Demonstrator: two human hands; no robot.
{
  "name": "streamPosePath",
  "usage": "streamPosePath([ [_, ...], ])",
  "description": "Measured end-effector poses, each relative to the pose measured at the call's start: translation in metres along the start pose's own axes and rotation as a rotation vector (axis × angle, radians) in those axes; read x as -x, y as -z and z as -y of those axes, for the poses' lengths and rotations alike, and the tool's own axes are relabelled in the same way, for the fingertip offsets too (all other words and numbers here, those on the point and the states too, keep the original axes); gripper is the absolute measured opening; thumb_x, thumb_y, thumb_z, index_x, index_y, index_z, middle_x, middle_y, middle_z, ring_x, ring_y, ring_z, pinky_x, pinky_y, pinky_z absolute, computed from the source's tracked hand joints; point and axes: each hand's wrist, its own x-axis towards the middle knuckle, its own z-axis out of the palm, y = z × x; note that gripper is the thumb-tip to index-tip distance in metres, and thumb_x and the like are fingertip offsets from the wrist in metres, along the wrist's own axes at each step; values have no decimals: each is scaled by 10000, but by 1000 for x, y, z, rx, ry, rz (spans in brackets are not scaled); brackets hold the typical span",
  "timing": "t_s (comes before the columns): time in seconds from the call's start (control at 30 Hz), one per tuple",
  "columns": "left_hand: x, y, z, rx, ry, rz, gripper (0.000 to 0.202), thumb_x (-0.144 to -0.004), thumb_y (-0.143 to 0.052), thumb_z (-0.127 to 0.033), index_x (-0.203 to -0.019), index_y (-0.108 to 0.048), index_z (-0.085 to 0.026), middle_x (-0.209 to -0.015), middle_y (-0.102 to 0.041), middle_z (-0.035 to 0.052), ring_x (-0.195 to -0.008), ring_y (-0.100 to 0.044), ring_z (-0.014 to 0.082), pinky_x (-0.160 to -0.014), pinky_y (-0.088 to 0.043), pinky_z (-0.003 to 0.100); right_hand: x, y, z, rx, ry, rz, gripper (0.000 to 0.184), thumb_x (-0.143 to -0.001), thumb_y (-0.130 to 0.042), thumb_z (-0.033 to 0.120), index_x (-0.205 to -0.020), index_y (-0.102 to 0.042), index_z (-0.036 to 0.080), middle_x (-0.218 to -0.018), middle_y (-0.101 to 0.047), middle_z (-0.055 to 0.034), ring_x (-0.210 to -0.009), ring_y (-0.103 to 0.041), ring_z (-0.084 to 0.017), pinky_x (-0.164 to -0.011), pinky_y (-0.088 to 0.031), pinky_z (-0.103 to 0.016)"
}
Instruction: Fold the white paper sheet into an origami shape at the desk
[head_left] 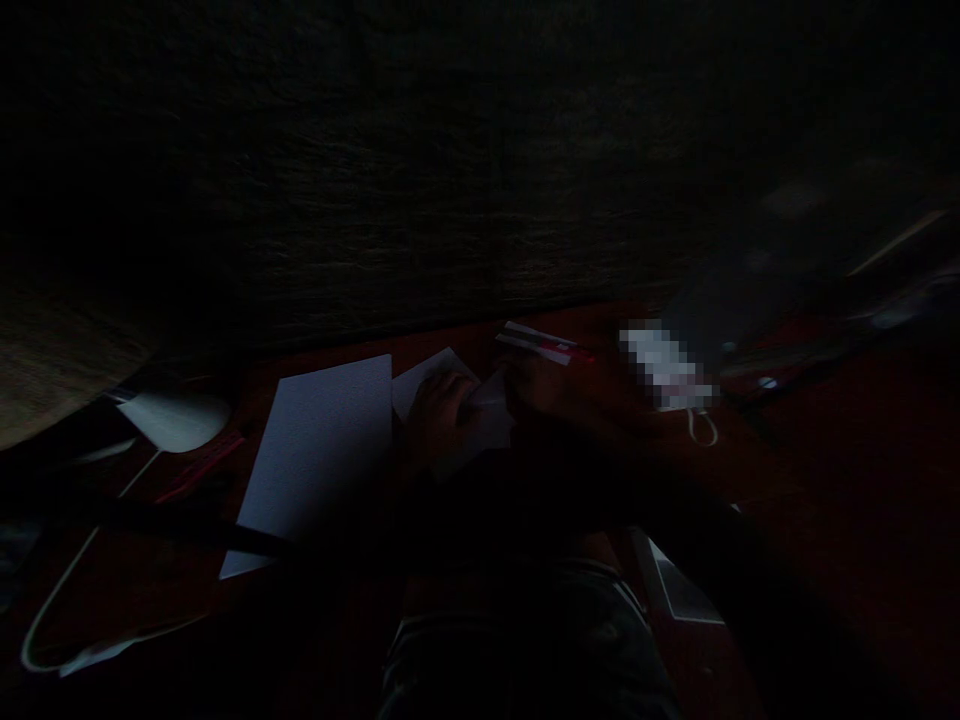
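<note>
Fingers [448, 392] of the left hand [436, 420] lie on a crumpled white paper [487, 420] near the far edge of the dark red worktop [825, 480]. The right hand [540, 385] is too dim to read its grip. A larger white sheet [319, 450] lies just left.

No legible text anywhere. Pixelated white patch [666, 368] just right of the red-and-white packet [538, 343]: unreadable. Packet's markings: too dark and small to make out. Large white paper sheet [319, 450]: no readable marks.
</note>
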Motion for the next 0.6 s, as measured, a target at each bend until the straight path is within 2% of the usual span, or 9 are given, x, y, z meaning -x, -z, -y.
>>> streamPosePath([
  [0.1, -2, 2, 2, -12, 15, 16, 298, -937, -664, -352, -1200, -693, -215, -1205, -667, 103, -1168, -580, 326, -1064, -461, 509, 3, 6, -5, -14, 102, 94, 398, -902, -594, 97, -1214, -768, 272, -1254, -773, -43, -1131, -715, -250, -1016, -545, -378],
  [0.2, -3, 3, 3, -5, 21, 23, 268, -931, -671, -327, -1165, -717, -204, -1180, -677, 104, -1156, -590, 327, -1047, -466, 511, 3, 6, -11, -10, 156, 95, 486, -789, -683, 67, -1230, -761, 257, -1278, -748, -76, -1138, -702, -273, -991, -555, -383],
  [0.47, -4, 4, 4, 91, 43, 5, 258, -900, -704, -291, -1134, -740, -191, -1166, -689, 105, -1146, -605, 324, -1052, -475, 517, 0, -2, -21, -33, 234, 7, 404, -782, -730, 88, -1151, -773, 247, -1222, -723, -103, -1075, -688, -277, -920, -560, -387],
  [0.6, -5, 2, 6, 108, 78, -15, 186, -892, -697, -261, -1062, -750, -209, -1127, -696, 91, -1125, -619, 307, -1043, -486, 501, 0, -4, -22, -85, 274, -19, 305, -834, -699, 90, -1088, -784, 235, -1154, -723, -101, -1062, -675, -270, -926, -548, -403],
])
